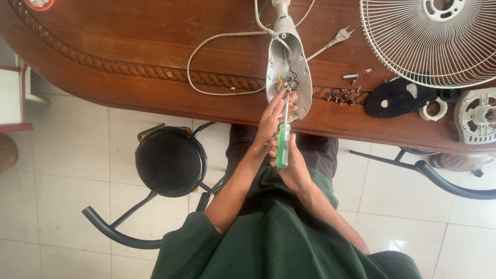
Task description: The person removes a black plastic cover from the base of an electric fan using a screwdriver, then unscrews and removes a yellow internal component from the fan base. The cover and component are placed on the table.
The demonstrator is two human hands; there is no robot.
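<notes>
The right hand (295,168) grips a green-handled screwdriver (283,135), its tip inside the open fan housing (288,62) lying at the wooden worktop (129,46) edge. The left hand (271,121) steadies the shaft, fingers closed around it. A fan grille (429,44) lies nearby.

The fan grille (434,41) is cut off by the top edge; the screwdriver (283,139) tip is hidden among wires.

The desk (155,41) is glossy dark wood with a carved rope-pattern band near its front edge. The screwdriver (282,144) has a translucent green plastic handle (shaft bare metal). The fan housing (289,62) looks like matt grey-white plastic.
</notes>
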